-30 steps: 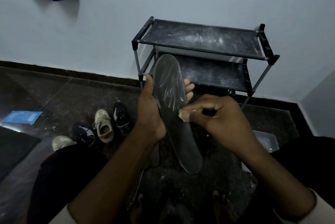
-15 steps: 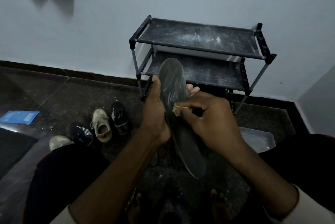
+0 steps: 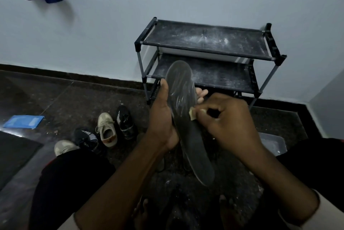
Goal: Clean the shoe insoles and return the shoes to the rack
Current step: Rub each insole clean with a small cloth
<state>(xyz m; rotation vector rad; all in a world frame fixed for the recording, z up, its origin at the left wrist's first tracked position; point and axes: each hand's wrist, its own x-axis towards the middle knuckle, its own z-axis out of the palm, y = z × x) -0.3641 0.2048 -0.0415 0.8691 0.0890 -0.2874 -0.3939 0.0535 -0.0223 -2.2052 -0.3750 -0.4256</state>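
Note:
A long dark insole (image 3: 188, 123) stands nearly upright in front of me, toe end up. My left hand (image 3: 162, 116) grips its upper half, thumb on the left edge and fingertips showing behind the right edge. My right hand (image 3: 227, 121) pinches a small pale yellow sponge piece (image 3: 192, 114) against the insole's right edge near the middle. Several shoes lie on the floor at the left: a beige shoe (image 3: 107, 129), a black shoe (image 3: 124, 121), a black striped shoe (image 3: 86, 138). The black two-shelf rack (image 3: 204, 43) stands against the wall with dusty shelves.
A clear plastic container (image 3: 273, 142) sits on the floor at the right, behind my right arm. A blue packet (image 3: 23, 121) lies far left, beside a dark mat (image 3: 13, 153). Another beige shoe (image 3: 63, 147) shows by my left knee. My bare feet (image 3: 141, 209) are below.
The insole and both hands have shifted a little right and down in view. My right hand has moved the sponge piece across the insole toward its right edge.

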